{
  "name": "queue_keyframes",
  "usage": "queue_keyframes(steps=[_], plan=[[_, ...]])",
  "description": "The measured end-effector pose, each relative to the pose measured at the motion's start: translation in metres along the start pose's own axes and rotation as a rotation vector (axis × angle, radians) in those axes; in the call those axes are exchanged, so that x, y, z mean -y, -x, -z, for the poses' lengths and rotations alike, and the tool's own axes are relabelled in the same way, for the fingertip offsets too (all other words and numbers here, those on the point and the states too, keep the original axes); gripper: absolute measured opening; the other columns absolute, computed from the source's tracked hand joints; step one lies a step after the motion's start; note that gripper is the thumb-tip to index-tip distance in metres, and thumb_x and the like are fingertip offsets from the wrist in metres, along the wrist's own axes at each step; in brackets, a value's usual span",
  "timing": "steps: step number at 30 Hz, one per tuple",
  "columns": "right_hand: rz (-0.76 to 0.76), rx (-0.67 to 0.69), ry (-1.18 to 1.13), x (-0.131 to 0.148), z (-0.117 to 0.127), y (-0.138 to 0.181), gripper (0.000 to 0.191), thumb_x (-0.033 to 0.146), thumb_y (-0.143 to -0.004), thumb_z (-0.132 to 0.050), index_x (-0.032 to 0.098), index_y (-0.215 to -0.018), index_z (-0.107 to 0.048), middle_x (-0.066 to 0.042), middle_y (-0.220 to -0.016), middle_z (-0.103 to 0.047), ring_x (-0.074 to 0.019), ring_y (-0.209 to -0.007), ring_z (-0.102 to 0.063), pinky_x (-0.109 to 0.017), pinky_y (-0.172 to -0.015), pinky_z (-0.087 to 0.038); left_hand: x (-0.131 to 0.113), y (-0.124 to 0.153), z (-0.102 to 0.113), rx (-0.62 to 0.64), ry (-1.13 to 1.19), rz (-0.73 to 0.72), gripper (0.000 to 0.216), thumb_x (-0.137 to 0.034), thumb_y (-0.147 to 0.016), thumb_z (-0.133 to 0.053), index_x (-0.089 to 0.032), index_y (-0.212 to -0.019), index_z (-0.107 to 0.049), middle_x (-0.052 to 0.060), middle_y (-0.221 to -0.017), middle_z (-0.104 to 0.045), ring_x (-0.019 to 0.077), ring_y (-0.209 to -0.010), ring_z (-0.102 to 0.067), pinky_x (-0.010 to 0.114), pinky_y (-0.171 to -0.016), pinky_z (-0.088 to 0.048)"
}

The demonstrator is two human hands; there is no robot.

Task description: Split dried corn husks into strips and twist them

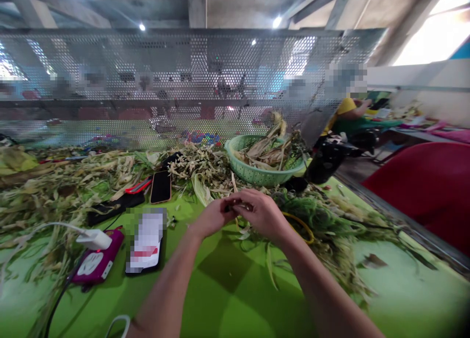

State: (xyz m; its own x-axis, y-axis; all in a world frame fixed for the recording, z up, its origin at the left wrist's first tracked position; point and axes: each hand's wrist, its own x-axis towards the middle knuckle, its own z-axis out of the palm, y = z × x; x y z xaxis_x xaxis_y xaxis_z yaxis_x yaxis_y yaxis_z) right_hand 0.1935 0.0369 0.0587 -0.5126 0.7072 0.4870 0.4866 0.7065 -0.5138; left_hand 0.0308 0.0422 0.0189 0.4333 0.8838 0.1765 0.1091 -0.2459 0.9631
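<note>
My left hand and my right hand meet above the middle of the green table. Both have curled fingers, with the tips pressed together. What they pinch is hidden by the fingers. A narrow pale strip of dried husk shows just above the knuckles, and I cannot tell whether it is in my grip. Behind the hands lies a long husk leaf. A pale green plastic basket holding dried husks stands farther back.
Left of my arms are a lit phone, a dark phone, a red-handled cutter and a purple power strip with a white charger. Dried husks cover the back; green fibres lie right. A perforated metal screen stands behind.
</note>
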Motion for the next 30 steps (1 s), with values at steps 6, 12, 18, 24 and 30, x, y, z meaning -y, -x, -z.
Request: queue_keyframes(steps=[6, 12, 18, 24, 30], plan=[[0.017, -0.053, 0.019, -0.001, 0.001, 0.000, 0.031, 0.008, -0.080, -0.057, 0.023, -0.105, -0.066, -0.004, -0.097, -0.069, -0.0190, -0.091, -0.060, -0.030, -0.081, -0.045, 0.002, 0.000, -0.003, -0.020, 0.126, 0.079, 0.018, -0.023, -0.072, -0.060, -0.014, -0.087, -0.065, 0.001, -0.075, -0.059, 0.0127, -0.066, -0.047, 0.024, -0.062, -0.037], [0.047, -0.011, 0.045, 0.002, -0.003, 0.001, 0.030, 0.009, -0.080, -0.058, 0.026, -0.103, -0.067, -0.003, -0.095, -0.070, -0.0194, -0.088, -0.060, -0.032, -0.081, -0.046, 0.001, 0.000, -0.004, -0.049, 0.159, 0.079, 0.013, -0.018, -0.068, -0.060, -0.014, -0.080, -0.063, 0.000, -0.071, -0.056, 0.0118, -0.065, -0.046, 0.023, -0.060, -0.036], [0.042, -0.196, -0.039, 0.002, -0.001, 0.001, 0.026, 0.011, -0.083, -0.053, 0.023, -0.103, -0.065, -0.006, -0.103, -0.064, -0.0187, -0.095, -0.060, -0.029, -0.077, -0.049, -0.010, 0.002, -0.002, -0.109, 0.224, 0.127, 0.020, -0.033, -0.072, -0.063, -0.014, -0.073, -0.057, -0.003, -0.063, -0.046, 0.0097, -0.059, -0.041, 0.023, -0.058, -0.034], [0.079, -0.240, 0.078, 0.001, -0.004, 0.000, 0.020, 0.014, -0.084, -0.054, 0.023, -0.095, -0.069, -0.007, -0.096, -0.066, -0.0204, -0.093, -0.060, -0.035, -0.084, -0.048, -0.009, -0.001, 0.000, -0.143, 0.279, 0.156, 0.023, -0.035, -0.068, -0.066, -0.016, -0.075, -0.056, -0.004, -0.064, -0.045, 0.0092, -0.059, -0.040, 0.023, -0.057, -0.033], [0.138, -0.123, 0.032, 0.005, -0.010, -0.001, 0.027, 0.010, -0.085, -0.051, 0.024, -0.099, -0.069, -0.006, -0.098, -0.066, -0.0197, -0.093, -0.059, -0.035, -0.084, -0.047, -0.009, 0.000, -0.001, -0.171, 0.322, 0.153, 0.010, -0.022, -0.065, -0.064, -0.015, -0.065, -0.057, -0.003, -0.060, -0.049, 0.0094, -0.058, -0.044, 0.023, -0.057, -0.035]])
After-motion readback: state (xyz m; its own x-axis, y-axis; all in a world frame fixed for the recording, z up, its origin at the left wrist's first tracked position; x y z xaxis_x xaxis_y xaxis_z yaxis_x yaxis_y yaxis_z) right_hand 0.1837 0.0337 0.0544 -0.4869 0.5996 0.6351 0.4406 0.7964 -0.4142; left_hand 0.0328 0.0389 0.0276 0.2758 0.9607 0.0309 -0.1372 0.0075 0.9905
